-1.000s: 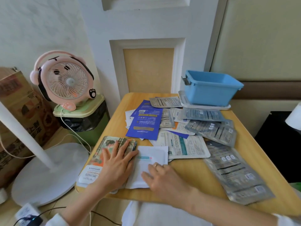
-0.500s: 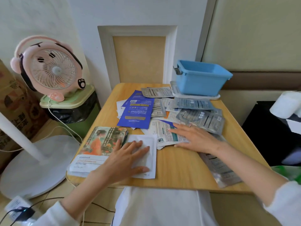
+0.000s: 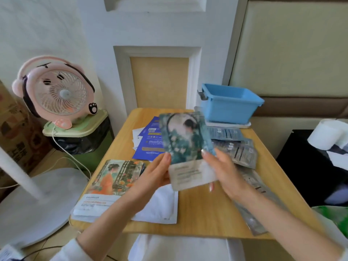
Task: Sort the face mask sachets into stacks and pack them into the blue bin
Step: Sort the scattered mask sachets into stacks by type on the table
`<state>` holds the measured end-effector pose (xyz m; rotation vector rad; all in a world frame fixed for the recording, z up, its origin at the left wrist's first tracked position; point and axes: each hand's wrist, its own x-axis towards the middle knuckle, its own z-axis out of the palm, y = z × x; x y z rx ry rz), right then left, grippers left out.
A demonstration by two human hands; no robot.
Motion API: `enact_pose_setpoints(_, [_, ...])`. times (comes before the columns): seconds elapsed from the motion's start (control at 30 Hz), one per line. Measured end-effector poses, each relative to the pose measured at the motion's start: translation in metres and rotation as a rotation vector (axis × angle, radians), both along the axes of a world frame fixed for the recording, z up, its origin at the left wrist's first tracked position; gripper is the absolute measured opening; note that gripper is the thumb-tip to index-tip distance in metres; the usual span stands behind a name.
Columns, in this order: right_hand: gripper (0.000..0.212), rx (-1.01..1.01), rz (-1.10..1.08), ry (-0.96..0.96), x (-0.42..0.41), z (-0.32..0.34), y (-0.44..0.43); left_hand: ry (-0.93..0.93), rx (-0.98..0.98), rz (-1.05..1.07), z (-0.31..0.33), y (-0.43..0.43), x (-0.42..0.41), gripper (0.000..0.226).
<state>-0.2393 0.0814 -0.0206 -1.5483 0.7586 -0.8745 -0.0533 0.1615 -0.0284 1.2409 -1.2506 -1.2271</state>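
I hold a teal illustrated sachet upright above the wooden table. My left hand pinches its lower left edge and my right hand grips its lower right edge. An orange illustrated sachet stack lies at the table's near left, with a white sachet beside it. Dark blue sachets lie behind, and several silver-grey sachets spread along the right side. The blue bin stands open at the far right corner on a white lid.
A pink desk fan sits on a lidded trash can left of the table. A white floor-fan base lies at lower left. A cardboard box stands at far left, dark furniture at right.
My right hand left the pile in the middle of the table and my left hand left the white sachet. Both now hold a teal illustrated sachet raised above the table.
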Motion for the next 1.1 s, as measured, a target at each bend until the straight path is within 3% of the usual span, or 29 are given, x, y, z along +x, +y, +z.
enact_pose_setpoints(0.17, [0.02,0.105,0.123,-0.018,0.017,-0.016,0.018,0.087,0.05,0.362,0.001,-0.005,0.002,0.029])
enact_pose_setpoints(0.33, [0.019,0.128,0.263,0.078,0.025,-0.02,0.024,0.008,0.062,0.484,0.005,0.006,0.028,0.014])
enact_pose_setpoints(0.43, [0.017,0.034,0.206,0.186,0.028,-0.021,0.015,-0.119,-0.001,0.656,0.015,0.012,0.076,0.013])
enact_pose_setpoints(0.53, [0.012,-0.104,-0.008,0.288,0.034,-0.027,-0.012,-0.488,0.103,0.777,0.021,0.023,0.127,0.037])
enact_pose_setpoints(0.63, [0.017,-0.368,-0.195,0.444,0.05,-0.033,-0.052,-0.732,0.333,0.672,0.001,0.033,0.144,0.055])
enact_pose_setpoints(0.73, [0.051,-0.533,-0.047,0.644,0.077,-0.036,-0.082,-1.079,0.468,0.557,-0.026,0.037,0.141,0.072])
enact_pose_setpoints(0.8, [0.073,-0.57,0.1,0.783,0.096,-0.04,-0.089,-1.265,0.256,0.591,-0.029,0.036,0.14,0.084])
enact_pose_setpoints(0.87, [0.083,-0.612,0.201,0.93,0.111,-0.049,-0.092,-1.27,-0.003,0.504,-0.03,0.033,0.133,0.091])
enact_pose_setpoints(0.9, [0.082,-0.636,0.225,0.995,0.117,-0.053,-0.094,-1.276,-0.044,0.416,-0.031,0.03,0.126,0.095])
enact_pose_setpoints(1.0, [0.064,-0.759,0.205,1.078,0.125,-0.054,-0.095,-1.34,0.106,0.21,-0.049,0.028,0.109,0.11])
enact_pose_setpoints(1.1, [0.041,-1.073,0.135,1.107,0.12,-0.052,-0.093,-1.364,0.193,0.207,-0.056,0.026,0.102,0.117])
